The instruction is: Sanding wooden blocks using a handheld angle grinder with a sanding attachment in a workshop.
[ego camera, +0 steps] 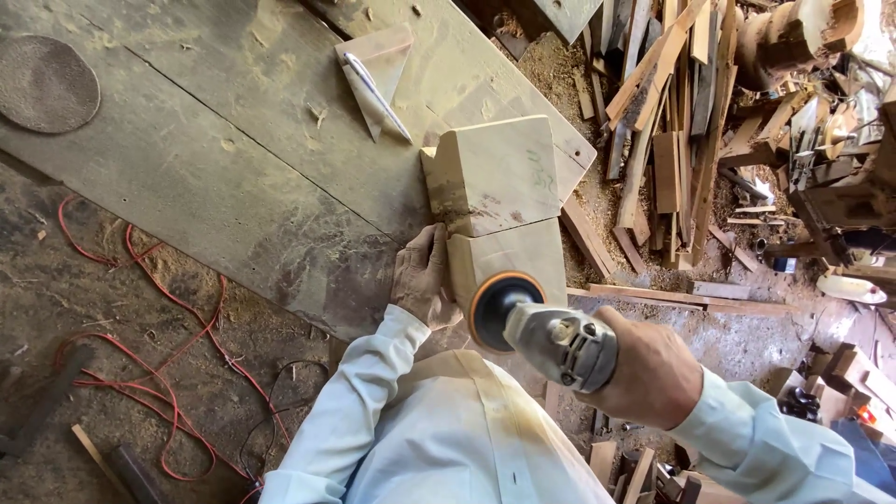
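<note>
The hands divide the work around the wooden block [492, 210]: the left hand [425, 277] lies flat and closed against the block's near left side, fingers wrapped on the edge, which I judge is there to brace the piece so it does not slide, while the right hand [649, 369] is clenched around the grey body of an angle grinder [560, 341], holding it low and close to the body so the tool can be steered with the wrist. Taking things by size, the counter [233, 140] is the biggest: a broad, worn slab of planks that runs away to the left of the block, dusted with shavings, and the block sits at its near right corner, apparently so its end overhangs toward the person. The block itself is pale, chunky and stepped, its upper face pencilled, its lower face turned to the tool. Right of the block a heap of timber offcuts [663, 121] lies on the sawdust floor, out of the working reach. Left of the block and below the counter, a red cable [177, 373] loops loosely over the ground. Beyond the block a small triangular wood piece [376, 70] rests on the counter. Smallest, the orange-rimmed sanding disc [495, 308] presses against the block's near face.
</note>
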